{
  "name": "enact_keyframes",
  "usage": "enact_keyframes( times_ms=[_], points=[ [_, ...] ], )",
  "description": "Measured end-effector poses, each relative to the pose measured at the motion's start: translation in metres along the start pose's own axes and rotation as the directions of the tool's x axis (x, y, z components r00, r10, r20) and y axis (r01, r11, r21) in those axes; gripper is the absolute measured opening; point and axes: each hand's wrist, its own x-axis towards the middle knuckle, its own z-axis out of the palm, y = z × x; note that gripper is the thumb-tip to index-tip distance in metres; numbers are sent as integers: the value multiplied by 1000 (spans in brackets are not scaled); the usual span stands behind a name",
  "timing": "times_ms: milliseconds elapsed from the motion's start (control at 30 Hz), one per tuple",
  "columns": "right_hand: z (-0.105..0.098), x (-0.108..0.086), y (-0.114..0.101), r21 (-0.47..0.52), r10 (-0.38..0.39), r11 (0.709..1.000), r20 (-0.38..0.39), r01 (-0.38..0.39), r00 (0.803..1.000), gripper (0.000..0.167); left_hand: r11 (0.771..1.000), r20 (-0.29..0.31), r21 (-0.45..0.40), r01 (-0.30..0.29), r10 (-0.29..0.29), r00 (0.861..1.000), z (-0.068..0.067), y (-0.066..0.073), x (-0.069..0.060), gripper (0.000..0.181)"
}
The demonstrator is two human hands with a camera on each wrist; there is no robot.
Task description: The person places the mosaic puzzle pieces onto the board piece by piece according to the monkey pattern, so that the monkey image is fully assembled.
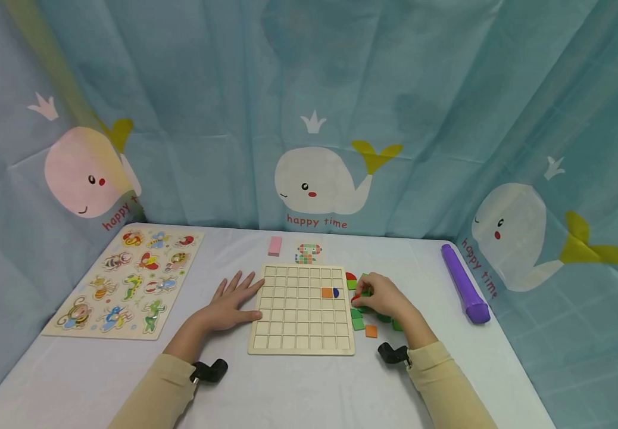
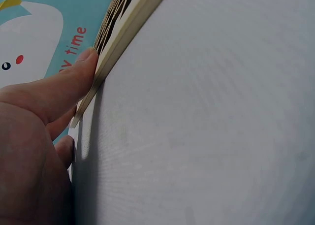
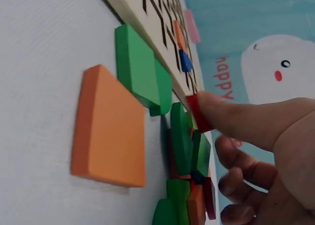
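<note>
A wooden grid board (image 1: 299, 333) lies mid-table, with an orange square tile (image 1: 327, 292) and a blue half-round tile (image 1: 336, 293) in its right-hand cells. My left hand (image 1: 228, 305) lies spread at the board's left side, thumb and a fingertip touching its edge; the left wrist view shows the thumb (image 2: 81, 77) against the rim. To the right of the board, my right hand (image 1: 386, 296) pinches a red tile (image 3: 198, 112) between thumb and finger. Beneath and around that hand are loose green tiles (image 3: 137, 65) and an orange square tile (image 3: 110, 131), some partly hidden by it.
Behind the board lie a small pattern card (image 1: 308, 253) and a pink block (image 1: 274, 246). An insect puzzle board (image 1: 127, 286) occupies the left side. A purple cylinder-shaped object (image 1: 464, 285) lies far right. A whale-print curtain (image 1: 207, 119) closes off the back and sides.
</note>
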Motion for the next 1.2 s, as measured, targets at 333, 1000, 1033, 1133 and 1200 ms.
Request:
enact_keyframes(
  times_ms=[333,1000,1033,1133,1200],
  points=[
    [-3,5,-10,134,-64,989,-45,69,997,23,1000,-10,-14,-19,19,1000,-1,3,-2,84],
    [14,37,-34,210,-24,976,-149,55,989,9,1000,7,-3,12,-12,1000,-1,4,-2,85],
    [17,39,-34,199,-19,979,-153,50,988,8,1000,7,-6,12,-11,1000,-1,4,-2,85],
    [23,44,-35,176,-23,983,-144,49,989,8,1000,5,-3,15,-15,1000,-1,4,-1,85],
    [25,46,-37,176,-21,983,-135,45,991,8,1000,5,2,16,-17,1000,-1,4,-1,85]
  ],
)
